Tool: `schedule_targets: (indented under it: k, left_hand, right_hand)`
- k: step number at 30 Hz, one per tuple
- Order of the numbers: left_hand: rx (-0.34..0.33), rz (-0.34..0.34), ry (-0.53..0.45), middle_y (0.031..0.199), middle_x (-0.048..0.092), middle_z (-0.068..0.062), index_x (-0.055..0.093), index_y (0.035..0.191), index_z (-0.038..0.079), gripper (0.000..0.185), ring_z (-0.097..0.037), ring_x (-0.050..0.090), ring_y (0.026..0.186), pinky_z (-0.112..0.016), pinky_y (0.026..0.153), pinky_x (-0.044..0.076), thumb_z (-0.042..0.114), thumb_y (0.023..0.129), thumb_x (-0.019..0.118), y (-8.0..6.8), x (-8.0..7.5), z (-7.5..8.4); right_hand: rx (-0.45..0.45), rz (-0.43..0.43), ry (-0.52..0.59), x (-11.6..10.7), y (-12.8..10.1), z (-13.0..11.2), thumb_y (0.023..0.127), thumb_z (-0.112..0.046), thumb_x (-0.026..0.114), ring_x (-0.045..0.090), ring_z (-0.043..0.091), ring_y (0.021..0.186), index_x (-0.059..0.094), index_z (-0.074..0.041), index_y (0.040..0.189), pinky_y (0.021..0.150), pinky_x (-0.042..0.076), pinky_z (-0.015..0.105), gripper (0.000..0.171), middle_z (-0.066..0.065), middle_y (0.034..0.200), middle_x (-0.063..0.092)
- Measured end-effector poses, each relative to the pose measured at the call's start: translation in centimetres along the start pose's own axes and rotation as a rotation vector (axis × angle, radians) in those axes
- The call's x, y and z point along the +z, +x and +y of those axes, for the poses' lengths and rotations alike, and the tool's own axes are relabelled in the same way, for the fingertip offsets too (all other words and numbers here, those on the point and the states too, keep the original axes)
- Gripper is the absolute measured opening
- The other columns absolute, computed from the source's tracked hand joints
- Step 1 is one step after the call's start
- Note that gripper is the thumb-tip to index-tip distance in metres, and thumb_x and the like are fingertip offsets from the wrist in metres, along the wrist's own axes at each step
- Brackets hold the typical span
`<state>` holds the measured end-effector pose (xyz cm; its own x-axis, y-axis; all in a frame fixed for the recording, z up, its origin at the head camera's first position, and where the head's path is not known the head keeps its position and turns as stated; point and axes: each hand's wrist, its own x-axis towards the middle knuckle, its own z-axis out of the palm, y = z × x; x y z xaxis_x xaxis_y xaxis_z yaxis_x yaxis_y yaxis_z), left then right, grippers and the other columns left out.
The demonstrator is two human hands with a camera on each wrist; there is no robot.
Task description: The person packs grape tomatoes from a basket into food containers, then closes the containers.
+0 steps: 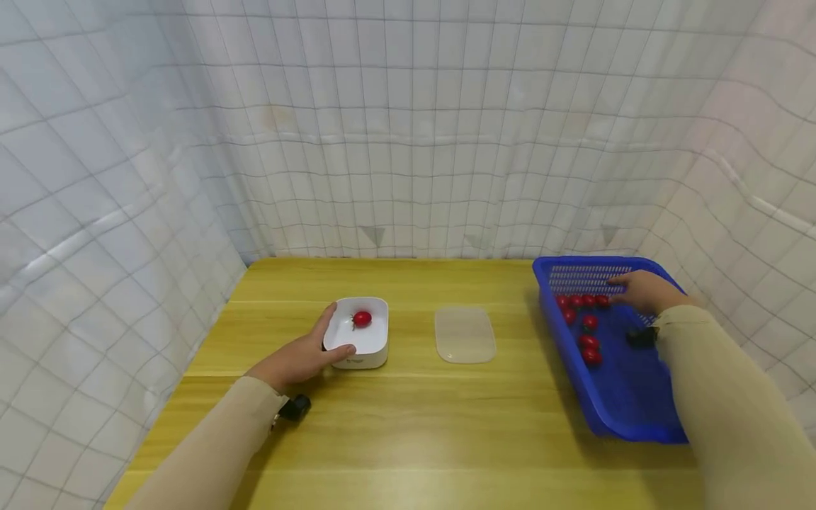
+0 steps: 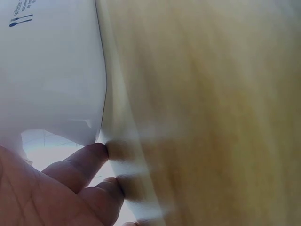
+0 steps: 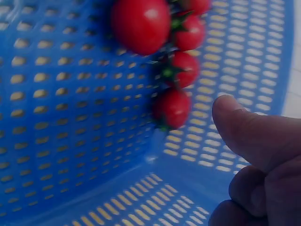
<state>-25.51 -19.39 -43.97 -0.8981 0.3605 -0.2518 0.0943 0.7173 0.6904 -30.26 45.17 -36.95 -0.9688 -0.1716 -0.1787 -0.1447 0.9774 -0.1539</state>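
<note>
Hands are seen apart on a yellow table (image 1: 408,418) from the head view: the white container (image 1: 358,333), holding one cherry tomato (image 1: 361,319), is gripped at its near-left corner by the left hand (image 1: 299,358), while the right hand (image 1: 644,292) is reached into the blue basket (image 1: 612,411), set lengthwise away from the viewer. A clear lid (image 1: 465,334) lies between. At the left wrist, "white" is legible on the container wall. At the right wrist, tomatoes (image 3: 173,107) are shown just beside the thumb (image 3: 249,129); nothing is held, fingers loosely curled.
</note>
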Motion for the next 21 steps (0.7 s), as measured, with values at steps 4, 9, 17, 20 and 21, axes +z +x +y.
schedule_targets:
  k: [4,9,17,20,21]
  left_hand:
    - [0.004,-0.006,-0.026,0.173,0.019,-0.027,-0.014,0.169,0.023,0.111,-0.047,0.036,0.153,-0.062,0.123,0.032,0.061,0.099,0.063,0.0,0.1,0.1]
    - [-0.004,0.003,-0.029,0.173,0.02,-0.027,-0.012,0.17,0.022,0.111,-0.047,0.04,0.15,-0.061,0.122,0.034,0.06,0.099,0.064,-0.1,0.4,0.1]
    - [-0.018,0.031,0.001,0.171,0.024,-0.027,-0.011,0.17,0.024,0.11,-0.046,0.046,0.146,-0.061,0.12,0.036,0.062,0.099,0.063,-0.4,0.4,0.2]
    - [-0.023,0.033,0.011,0.172,0.024,-0.027,-0.011,0.17,0.024,0.11,-0.046,0.046,0.145,-0.062,0.12,0.036,0.063,0.099,0.063,-0.4,0.4,0.2]
    - [-0.024,0.033,0.012,0.172,0.024,-0.027,-0.011,0.17,0.024,0.11,-0.047,0.046,0.145,-0.062,0.12,0.036,0.063,0.099,0.063,-0.4,0.4,0.2]
  right_hand:
    - [0.026,-0.044,0.026,1.3,0.2,0.9,0.097,-0.017,0.071,0.049,0.065,0.131,0.058,0.011,0.14,0.107,0.042,0.074,0.053,0.044,0.139,0.054]
    - [0.051,-0.097,0.057,2.2,0.4,1.5,0.091,-0.015,0.076,0.057,0.063,0.123,0.057,0.013,0.14,0.103,0.046,0.072,0.059,0.045,0.134,0.057]
    - [0.008,-0.069,0.034,2.4,0.8,1.7,0.092,-0.017,0.075,0.058,0.063,0.12,0.064,0.011,0.132,0.101,0.047,0.072,0.051,0.043,0.128,0.062]
    - [-0.021,-0.042,0.022,2.6,0.9,1.9,0.091,-0.018,0.076,0.061,0.061,0.117,0.068,0.01,0.127,0.099,0.048,0.071,0.046,0.04,0.124,0.066]
    - [-0.021,-0.036,0.026,2.7,1.0,1.9,0.091,-0.018,0.077,0.062,0.06,0.116,0.068,0.01,0.126,0.099,0.048,0.071,0.045,0.039,0.123,0.067]
